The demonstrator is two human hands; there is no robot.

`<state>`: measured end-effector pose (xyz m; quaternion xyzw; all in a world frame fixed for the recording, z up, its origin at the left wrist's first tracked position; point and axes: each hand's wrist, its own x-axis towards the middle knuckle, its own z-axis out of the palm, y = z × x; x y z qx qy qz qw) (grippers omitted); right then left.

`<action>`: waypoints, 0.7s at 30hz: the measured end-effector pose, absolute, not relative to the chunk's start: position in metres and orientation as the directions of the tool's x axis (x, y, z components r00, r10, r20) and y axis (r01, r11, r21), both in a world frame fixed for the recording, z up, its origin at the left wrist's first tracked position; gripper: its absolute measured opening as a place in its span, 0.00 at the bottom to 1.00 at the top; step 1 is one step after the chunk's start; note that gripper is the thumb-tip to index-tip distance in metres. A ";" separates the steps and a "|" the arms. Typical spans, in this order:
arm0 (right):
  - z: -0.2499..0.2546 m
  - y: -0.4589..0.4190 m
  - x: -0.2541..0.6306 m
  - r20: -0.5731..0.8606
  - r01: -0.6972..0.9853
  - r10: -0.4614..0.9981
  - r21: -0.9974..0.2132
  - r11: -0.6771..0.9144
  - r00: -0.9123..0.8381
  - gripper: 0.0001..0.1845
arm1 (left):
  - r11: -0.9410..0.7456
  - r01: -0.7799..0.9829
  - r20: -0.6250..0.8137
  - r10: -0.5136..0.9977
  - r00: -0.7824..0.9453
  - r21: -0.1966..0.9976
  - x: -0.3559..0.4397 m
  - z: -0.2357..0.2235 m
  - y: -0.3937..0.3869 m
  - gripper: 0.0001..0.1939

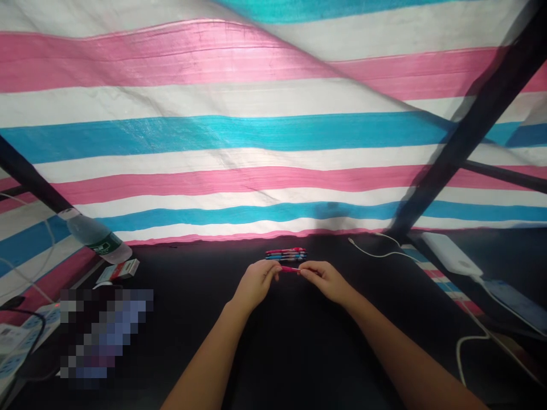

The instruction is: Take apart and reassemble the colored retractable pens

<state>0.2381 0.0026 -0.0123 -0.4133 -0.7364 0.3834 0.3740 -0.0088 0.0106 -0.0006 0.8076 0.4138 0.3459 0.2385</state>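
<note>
A slim red pen (290, 269) is stretched level between my two hands, just above or on the black table. My left hand (260, 282) pinches its left end, and my right hand (327, 279) pinches the right end. Right behind it lies a small group of pens (286, 254), red on the far side and blue nearer, side by side and parallel to the one I hold. The fingertips cover both ends of the red pen.
At left are a clear bottle (100, 236) with a green label, a small box (118, 271) and power strips (29, 336). A white power bank (452, 254) with a cable (465, 339) lies at right. Striped sheeting (256, 136) rises behind the black table (192, 307).
</note>
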 end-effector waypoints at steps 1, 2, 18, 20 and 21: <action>-0.012 0.002 0.238 0.245 0.328 0.893 -0.866 0.377 -0.378 0.20 | -0.536 0.517 0.356 0.839 0.411 0.667 -0.009 -0.001 0.011 0.21; -0.011 0.002 0.238 0.257 0.334 0.889 -0.858 0.390 -0.378 0.19 | -0.528 0.527 0.349 0.845 0.406 0.666 -0.009 -0.001 0.011 0.23; -0.003 0.000 0.241 0.254 0.353 0.871 -0.839 0.415 -0.421 0.23 | -0.648 0.553 0.394 0.760 0.517 0.524 -0.011 0.005 0.007 0.08; -0.004 0.000 0.241 0.294 0.356 0.864 -0.820 0.448 -0.409 0.20 | -0.638 0.566 0.363 0.767 0.529 0.523 -0.011 0.006 0.007 0.11; -0.005 0.001 0.242 0.315 0.357 0.859 -0.811 0.464 -0.403 0.18 | -0.632 0.573 0.347 0.771 0.533 0.522 -0.011 0.006 0.007 0.15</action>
